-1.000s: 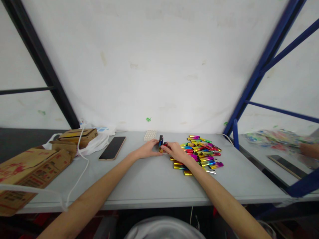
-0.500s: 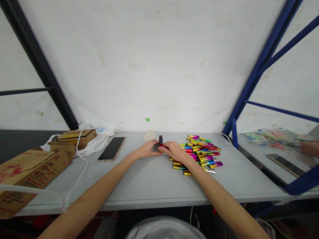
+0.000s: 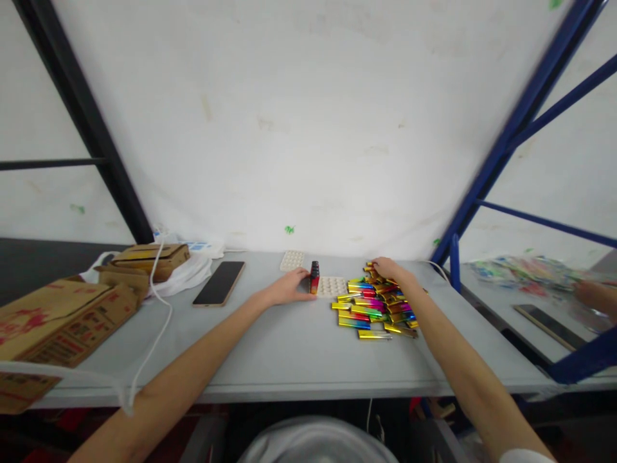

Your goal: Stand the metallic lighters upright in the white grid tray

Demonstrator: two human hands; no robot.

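As left hand [image 3: 288, 290] pinches the upright lighter [image 3: 315, 278], right hand [image 3: 387, 268] touches the pile [image 3: 371, 308], grip unclear.

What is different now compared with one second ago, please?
The right hand left the upright lighter and moved right, onto the far side of the lighter pile. The left hand stayed beside the upright lighter. The phone and cardboard box did not move.
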